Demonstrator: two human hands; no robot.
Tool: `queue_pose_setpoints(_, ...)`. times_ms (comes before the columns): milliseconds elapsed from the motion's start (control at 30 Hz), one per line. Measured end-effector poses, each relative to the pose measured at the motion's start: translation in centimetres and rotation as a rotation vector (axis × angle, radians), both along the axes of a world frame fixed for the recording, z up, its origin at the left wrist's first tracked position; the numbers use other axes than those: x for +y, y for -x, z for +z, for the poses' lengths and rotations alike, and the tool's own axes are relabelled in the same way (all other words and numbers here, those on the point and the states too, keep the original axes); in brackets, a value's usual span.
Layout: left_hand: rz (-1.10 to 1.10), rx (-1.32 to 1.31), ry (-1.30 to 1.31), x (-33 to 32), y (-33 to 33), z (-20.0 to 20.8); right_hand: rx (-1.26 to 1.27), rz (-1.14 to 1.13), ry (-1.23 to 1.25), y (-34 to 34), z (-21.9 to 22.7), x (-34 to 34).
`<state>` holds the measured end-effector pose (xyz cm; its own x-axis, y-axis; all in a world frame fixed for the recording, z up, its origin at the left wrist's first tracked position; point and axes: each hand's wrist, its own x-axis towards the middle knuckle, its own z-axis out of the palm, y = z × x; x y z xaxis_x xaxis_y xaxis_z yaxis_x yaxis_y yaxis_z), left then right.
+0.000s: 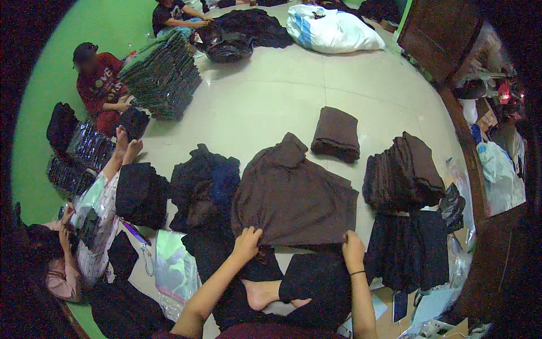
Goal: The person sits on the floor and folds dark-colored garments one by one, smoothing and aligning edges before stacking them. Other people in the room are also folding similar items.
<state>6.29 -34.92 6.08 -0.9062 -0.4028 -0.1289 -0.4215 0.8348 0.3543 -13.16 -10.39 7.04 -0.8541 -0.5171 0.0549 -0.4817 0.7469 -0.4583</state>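
A dark brown garment (299,198) lies spread on the floor in front of my crossed legs, its wide edge toward me and a narrower part pointing away. My left hand (248,243) is closed on the near edge toward its left side. At the near right corner, my right hand (353,252) pinches the same edge. Between the two hands the edge runs nearly straight. Beyond the garment sits a folded brown cloth bundle (336,134). To its right stands a stack of folded brown garments (398,175).
Black cloth (409,248) lies right, beside a phone (400,305). Dark clothes (203,183) and a black folded stack (141,195) are left, near clear plastic bags (175,263). Several people sit along the left and far side, near a tall packaged stack (161,76). A white sack (333,28) lies far back.
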Motion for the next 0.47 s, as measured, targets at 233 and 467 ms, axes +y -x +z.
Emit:
queue_pose_setpoints(233, -0.002, -0.045, -0.181, -2.7, -0.7, 2.7, -0.255, -0.164, -0.143, 1.3, 0.3, 2.4)
queue_pose_setpoints(467, 0.173, 0.596, -0.072, -9.5, 8.1, 4.7, -0.52, -0.195, 0.226, 7.0, -3.5, 1.0)
